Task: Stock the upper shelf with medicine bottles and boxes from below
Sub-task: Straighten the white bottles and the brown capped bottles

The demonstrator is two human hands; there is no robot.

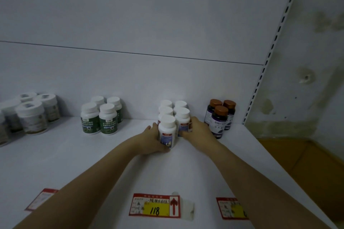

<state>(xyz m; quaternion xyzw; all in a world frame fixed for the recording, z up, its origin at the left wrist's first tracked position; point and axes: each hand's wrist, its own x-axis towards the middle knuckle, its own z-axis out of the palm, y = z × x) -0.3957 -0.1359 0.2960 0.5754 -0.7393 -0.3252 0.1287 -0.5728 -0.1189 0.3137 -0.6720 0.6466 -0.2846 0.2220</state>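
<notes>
The left hand [151,140] wraps the front white bottle [167,131] from its left side, thumb under its base edge and fingers clamped around the body, while the right hand [196,129] presses against the right side of the second-row bottle [182,120], fingers closed on its label. Both bare forearms reach straight forward from the bottom corners of the view, converging on this cluster. The held bottles stand upright on the white shelf [93,163], at the front of a group of five white-capped bottles with blue labels, set in two columns running back to the white rear panel [130,24]. To the right, just beside the right hand, stand three dark bottles with copper caps [220,117]. To the left, well apart, stand four green-labelled bottles [101,117] with white caps, and further left a blurred cluster of wider white jars [31,113], whose number I cannot tell. Three red price tags lie along the shelf's front edge; the middle price tag [155,204] reads 118 on yellow. A slotted upright [270,55] bounds the shelf on the right, beside a stained wall [312,52].
</notes>
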